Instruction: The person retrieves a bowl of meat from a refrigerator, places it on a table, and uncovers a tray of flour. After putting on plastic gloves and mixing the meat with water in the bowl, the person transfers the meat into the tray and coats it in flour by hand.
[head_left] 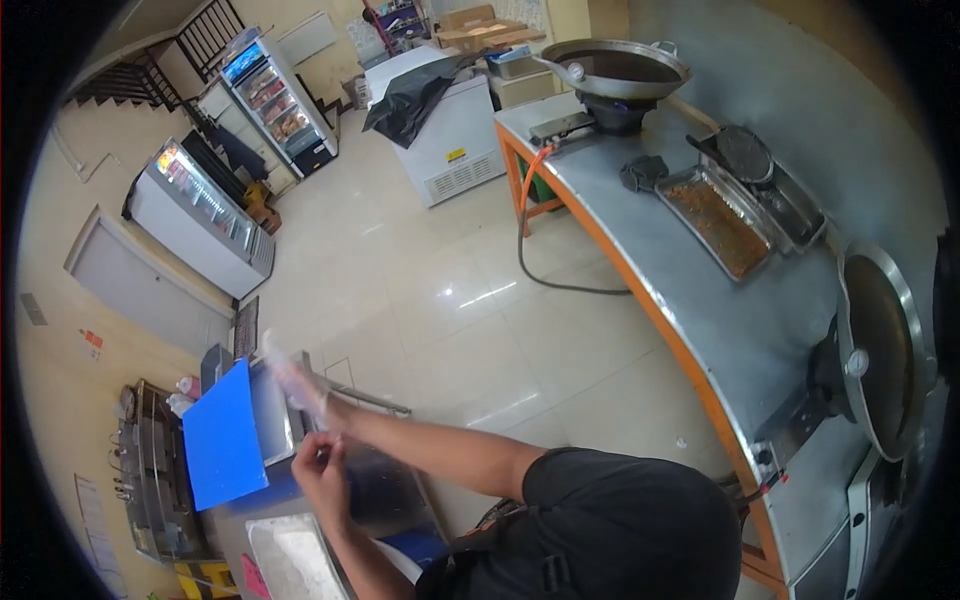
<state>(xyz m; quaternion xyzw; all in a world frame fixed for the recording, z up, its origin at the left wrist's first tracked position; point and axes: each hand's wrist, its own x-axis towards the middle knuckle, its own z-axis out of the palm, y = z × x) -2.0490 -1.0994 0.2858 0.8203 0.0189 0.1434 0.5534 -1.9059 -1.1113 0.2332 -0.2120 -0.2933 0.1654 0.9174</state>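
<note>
Head camera, looking down along the person's arms: both hands are close together above the near edge of a metal table (375, 495). A clear glove (285, 370) is on the right hand (308, 392), covering the fingers and reaching down toward the wrist. That hand is stretched away from the body and blurred, so I cannot tell how far its fingers are spread. Bare, the left hand (320, 468) is bent up just beside the right wrist, its fingers curled narrow toward the thumb; whether it pinches the edge of the glove I cannot tell.

Beyond the hands, a blue board (225, 440) leans at a tilt, partly in front of a shallow metal tray (277, 405). Nearer the body, a whitish tray (290, 555) lies beside the left forearm, with something pink (255, 578) at its side.

Well apart, across the tiled floor (420, 320), a long metal-topped counter with orange edging (690, 310) carries two woks (885, 350) and a rectangular pan (715, 222) with brown contents.
</note>
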